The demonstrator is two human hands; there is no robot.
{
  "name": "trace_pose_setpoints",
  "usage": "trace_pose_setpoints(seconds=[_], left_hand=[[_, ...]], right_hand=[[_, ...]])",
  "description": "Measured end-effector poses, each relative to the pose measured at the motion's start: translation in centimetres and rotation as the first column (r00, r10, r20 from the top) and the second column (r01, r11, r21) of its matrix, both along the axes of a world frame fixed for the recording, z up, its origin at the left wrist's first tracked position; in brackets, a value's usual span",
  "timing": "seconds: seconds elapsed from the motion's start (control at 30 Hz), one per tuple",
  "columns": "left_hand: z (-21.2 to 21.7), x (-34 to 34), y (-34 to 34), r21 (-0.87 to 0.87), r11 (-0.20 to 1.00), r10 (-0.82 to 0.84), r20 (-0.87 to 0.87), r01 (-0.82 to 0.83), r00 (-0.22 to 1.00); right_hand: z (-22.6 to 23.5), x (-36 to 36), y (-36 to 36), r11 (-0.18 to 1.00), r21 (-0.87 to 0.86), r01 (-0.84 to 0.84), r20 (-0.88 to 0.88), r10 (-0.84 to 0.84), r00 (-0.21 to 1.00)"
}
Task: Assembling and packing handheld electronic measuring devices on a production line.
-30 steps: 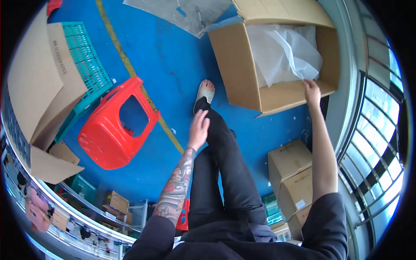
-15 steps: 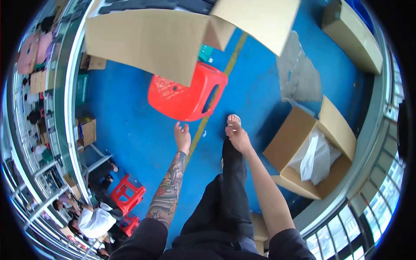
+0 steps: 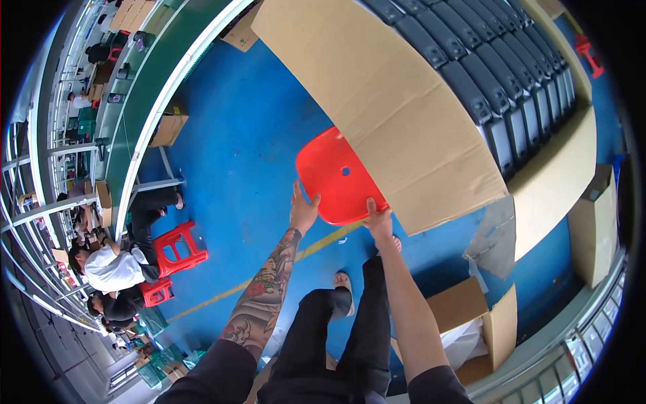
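A red plastic stool (image 3: 336, 178) with a small hole in its seat is ahead of me on the blue floor. Its far right part is hidden under a large cardboard box flap (image 3: 410, 128). My left hand (image 3: 304, 210) is at the stool's left edge, fingers spread and thumb by the rim. On the stool's near right edge, below the flap, my right hand (image 3: 379, 222) grips the rim; some of its fingers are hidden. Beyond the flap, the big open carton holds rows of black and grey cases (image 3: 488, 81).
At lower right stands an open cardboard box (image 3: 457, 306) with white plastic wrap inside. Another tall carton (image 3: 595, 225) is near the right wall. On the left, a seated person in white (image 3: 111, 266) is close to a red stool (image 3: 178, 249) and a long green-sided bench (image 3: 145, 101).
My view has turned and moved toward the big carton, so its cases now show. Both hands have reached the red stool, and my right hand has taken hold of its near edge.
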State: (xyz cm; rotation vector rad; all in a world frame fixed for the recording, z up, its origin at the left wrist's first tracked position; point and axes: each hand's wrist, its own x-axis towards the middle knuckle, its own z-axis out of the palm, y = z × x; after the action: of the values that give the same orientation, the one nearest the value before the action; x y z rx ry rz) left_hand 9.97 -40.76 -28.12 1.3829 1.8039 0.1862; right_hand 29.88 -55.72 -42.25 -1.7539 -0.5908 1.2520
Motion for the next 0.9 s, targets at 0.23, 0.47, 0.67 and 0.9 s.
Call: trace_pose_setpoints(seconds=[0.23, 0.47, 0.67, 0.9], left_hand=[[-3.9, -5.4, 1.2, -0.126, 0.989, 0.104, 0.176, -0.082, 0.979], [-3.1, -7.1, 2.6, -0.455, 0.872, 0.405, 0.462, -0.181, 0.789], [-0.7, -11.6, 4.3, -0.526, 0.83, 0.501, 0.555, -0.186, 0.664], [-0.5, -15.8, 9.4, -0.471, 0.821, 0.558, 0.545, -0.323, 0.625]], right_hand=[[5.3, -9.6, 4.7, 0.854, -0.322, 0.41, -0.24, -0.492, 0.837], [11.1, -10.0, 0.9, 0.851, -0.397, 0.344, -0.596, -0.524, 0.609], [13.9, -12.6, 3.4, 0.885, -0.358, 0.298, -0.549, -0.458, 0.699], [13.7, -14.7, 12.9, 0.872, -0.485, 0.063, -0.435, -0.303, 0.848]])
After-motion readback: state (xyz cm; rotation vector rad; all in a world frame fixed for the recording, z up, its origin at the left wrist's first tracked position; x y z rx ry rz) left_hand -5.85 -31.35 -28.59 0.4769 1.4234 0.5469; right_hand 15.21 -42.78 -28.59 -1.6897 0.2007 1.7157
